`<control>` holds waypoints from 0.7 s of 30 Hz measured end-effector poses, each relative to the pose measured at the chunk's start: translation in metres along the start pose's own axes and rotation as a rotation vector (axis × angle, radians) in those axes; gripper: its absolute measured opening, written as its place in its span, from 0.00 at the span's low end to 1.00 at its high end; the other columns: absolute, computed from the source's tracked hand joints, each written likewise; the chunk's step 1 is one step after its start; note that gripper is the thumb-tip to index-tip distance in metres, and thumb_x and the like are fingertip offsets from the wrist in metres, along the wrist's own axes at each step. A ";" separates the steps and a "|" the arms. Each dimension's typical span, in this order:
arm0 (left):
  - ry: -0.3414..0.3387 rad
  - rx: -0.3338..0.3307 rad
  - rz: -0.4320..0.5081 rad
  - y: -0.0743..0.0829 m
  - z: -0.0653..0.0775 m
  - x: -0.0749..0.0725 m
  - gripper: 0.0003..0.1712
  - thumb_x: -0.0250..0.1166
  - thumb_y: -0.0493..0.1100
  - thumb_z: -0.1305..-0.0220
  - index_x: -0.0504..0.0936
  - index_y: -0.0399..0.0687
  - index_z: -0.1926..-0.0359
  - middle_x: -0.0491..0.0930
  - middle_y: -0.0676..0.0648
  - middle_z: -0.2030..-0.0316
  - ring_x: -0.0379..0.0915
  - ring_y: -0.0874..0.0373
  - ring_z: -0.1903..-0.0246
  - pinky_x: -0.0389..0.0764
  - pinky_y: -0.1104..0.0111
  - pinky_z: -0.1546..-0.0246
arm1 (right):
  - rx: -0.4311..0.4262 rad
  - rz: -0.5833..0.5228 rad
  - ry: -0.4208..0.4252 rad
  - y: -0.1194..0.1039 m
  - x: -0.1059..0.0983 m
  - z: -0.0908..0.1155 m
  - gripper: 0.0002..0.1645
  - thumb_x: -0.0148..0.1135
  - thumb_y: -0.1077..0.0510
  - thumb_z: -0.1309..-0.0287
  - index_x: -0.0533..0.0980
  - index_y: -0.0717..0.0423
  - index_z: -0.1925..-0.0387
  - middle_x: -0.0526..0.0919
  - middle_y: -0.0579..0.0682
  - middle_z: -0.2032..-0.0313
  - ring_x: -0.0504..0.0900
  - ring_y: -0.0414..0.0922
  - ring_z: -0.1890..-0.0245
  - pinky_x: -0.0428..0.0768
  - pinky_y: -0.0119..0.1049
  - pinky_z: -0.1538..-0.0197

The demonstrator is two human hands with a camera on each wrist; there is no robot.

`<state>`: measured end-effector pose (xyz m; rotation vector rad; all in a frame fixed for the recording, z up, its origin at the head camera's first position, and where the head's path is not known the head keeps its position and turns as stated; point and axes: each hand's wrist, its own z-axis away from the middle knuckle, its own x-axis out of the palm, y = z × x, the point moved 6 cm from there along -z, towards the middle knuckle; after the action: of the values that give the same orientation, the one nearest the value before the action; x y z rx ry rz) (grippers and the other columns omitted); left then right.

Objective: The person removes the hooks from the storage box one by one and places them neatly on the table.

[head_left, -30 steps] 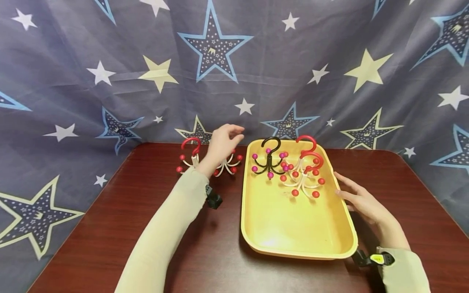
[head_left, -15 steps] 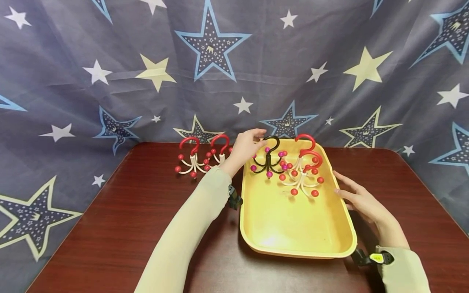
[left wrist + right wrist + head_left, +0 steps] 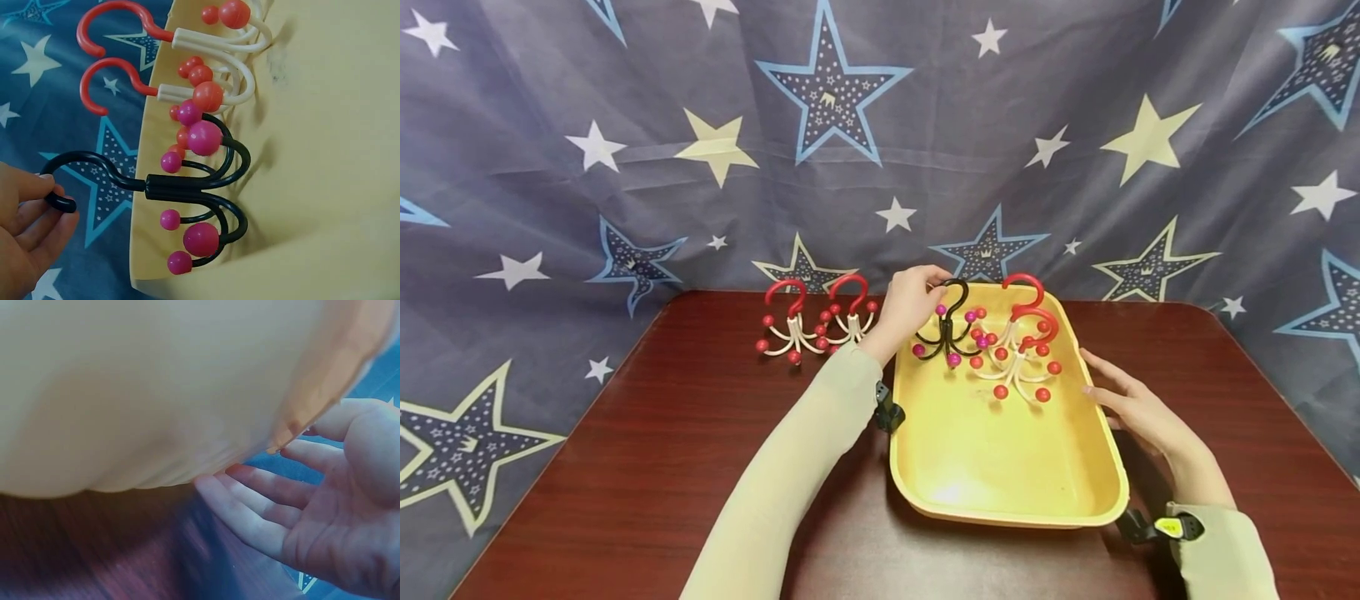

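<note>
We see the left hand [image 3: 908, 307] pinching the tip of the curved top of the black hook [image 3: 172, 187], whose magenta-balled arms spread inside the far left corner of the yellow tray [image 3: 1000, 467], though we cannot tell whether they touch its floor. Just to the right of it in the tray we find two red-topped white hooks [image 3: 1018, 367], close together, while two more like them [image 3: 793, 333] stand on the desk [image 3: 625, 442] left of the tray. We see the right hand [image 3: 1150, 421] spread, extended fingers against the tray's right side.
</note>
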<state>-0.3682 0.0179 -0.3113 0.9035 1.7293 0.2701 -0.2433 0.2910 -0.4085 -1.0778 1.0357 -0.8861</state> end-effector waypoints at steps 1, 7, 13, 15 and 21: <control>0.005 0.002 0.004 0.001 0.000 -0.002 0.11 0.61 0.42 0.41 0.82 0.52 0.57 0.83 0.54 0.66 0.75 0.63 0.69 0.73 0.71 0.66 | -0.003 0.000 0.000 0.000 0.000 0.000 0.41 0.49 0.55 0.36 0.40 0.54 0.30 0.63 0.58 0.42 0.80 0.37 0.59 0.81 0.39 0.61; 0.049 0.017 0.035 0.008 0.002 -0.019 0.10 0.62 0.41 0.42 0.83 0.53 0.58 0.83 0.54 0.67 0.75 0.63 0.69 0.73 0.71 0.67 | -0.012 -0.001 -0.003 -0.001 0.000 0.000 0.41 0.49 0.55 0.36 0.41 0.54 0.30 0.65 0.51 0.45 0.80 0.37 0.59 0.81 0.39 0.61; 0.077 0.031 0.037 0.010 0.006 -0.034 0.11 0.62 0.43 0.42 0.83 0.54 0.57 0.84 0.54 0.65 0.77 0.64 0.68 0.73 0.71 0.66 | -0.009 0.000 0.001 0.000 0.001 0.000 0.41 0.49 0.55 0.36 0.41 0.54 0.30 0.65 0.50 0.45 0.80 0.36 0.59 0.80 0.39 0.61; 0.076 0.029 0.051 0.012 0.008 -0.041 0.11 0.62 0.43 0.42 0.83 0.54 0.57 0.84 0.54 0.63 0.77 0.63 0.67 0.73 0.71 0.66 | -0.005 0.005 0.006 0.001 0.001 0.000 0.41 0.50 0.55 0.36 0.41 0.54 0.30 0.63 0.54 0.43 0.80 0.36 0.59 0.80 0.39 0.61; 0.110 0.053 0.090 0.015 0.017 -0.066 0.12 0.62 0.42 0.42 0.83 0.52 0.56 0.84 0.52 0.62 0.79 0.62 0.65 0.75 0.70 0.63 | -0.001 0.008 0.009 0.001 -0.001 0.001 0.41 0.50 0.54 0.36 0.41 0.53 0.30 0.64 0.53 0.44 0.80 0.36 0.60 0.81 0.39 0.62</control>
<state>-0.3399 -0.0216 -0.2616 1.0237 1.8065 0.3402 -0.2427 0.2922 -0.4092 -1.0704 1.0475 -0.8846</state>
